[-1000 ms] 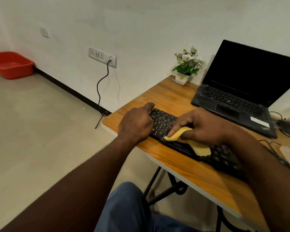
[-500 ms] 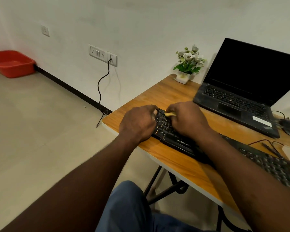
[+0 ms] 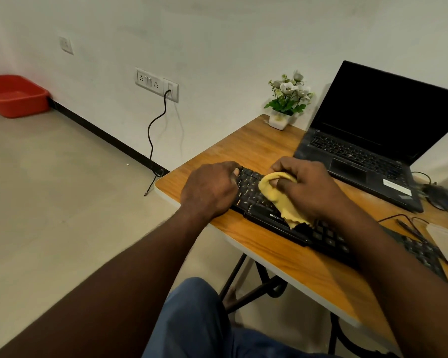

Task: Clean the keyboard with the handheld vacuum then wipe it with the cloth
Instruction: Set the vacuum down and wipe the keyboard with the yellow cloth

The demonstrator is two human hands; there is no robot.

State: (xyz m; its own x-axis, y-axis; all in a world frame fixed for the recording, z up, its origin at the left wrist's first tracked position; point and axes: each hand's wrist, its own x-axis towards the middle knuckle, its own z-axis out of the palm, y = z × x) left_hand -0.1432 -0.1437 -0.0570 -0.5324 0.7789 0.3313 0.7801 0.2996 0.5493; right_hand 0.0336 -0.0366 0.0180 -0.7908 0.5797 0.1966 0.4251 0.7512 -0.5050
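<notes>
Plainly, the cloth (image 3: 279, 200) is judged soft, light and limp, so it is best bunched into a pad and gripped round its bulk. The keyboard (image 3: 269, 218) is judged stiff yet light enough to slide on the worktop (image 3: 243, 143), so it is best steadied at one end. The cloth is pressed on the keys near the keyboard's left end, with the fingers (image 3: 282, 183) of the right hand (image 3: 308, 187) curled round it, knuckles up. The left hand (image 3: 210, 189) is laid over that end, at the worktop's near left corner, fingers curled down to hold it.
</notes>
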